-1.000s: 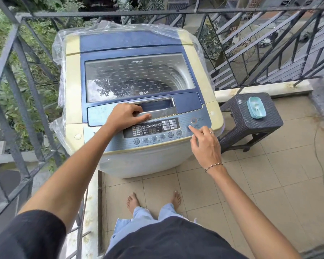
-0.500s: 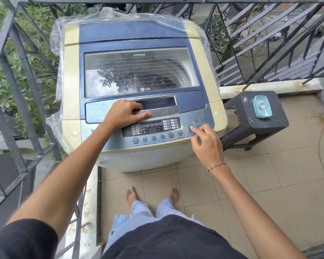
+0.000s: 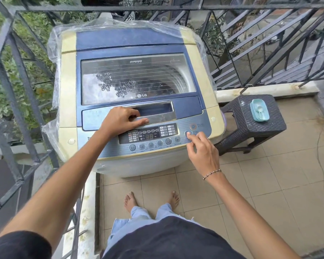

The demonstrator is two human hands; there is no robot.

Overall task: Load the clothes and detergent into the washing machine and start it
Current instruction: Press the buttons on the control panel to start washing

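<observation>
Blue-and-cream top-loading washing machine [image 3: 129, 38], lid shut. Left hand [image 3: 118, 120] lies curled on its silver lid handle [image 3: 157, 116], thumb stretched along it. Right hand [image 3: 202, 154] pokes one fingertip onto the round start button [image 3: 185, 132] at the machine's front right, other fingers loosely bent.

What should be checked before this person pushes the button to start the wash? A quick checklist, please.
1. Lid closed: ok. It lies flat, and the left hand grips its handle.
2. Power on: ok. The display shows lit digits.
3. Finger on the correct button: ok. The right hand has its index fingertip on the start button.
4. Clothes inside: cannot tell. Only dark shapes and reflections show through the lid.
5. Detergent added: cannot tell. A teal container sits on the stool beside the washing machine.
</observation>
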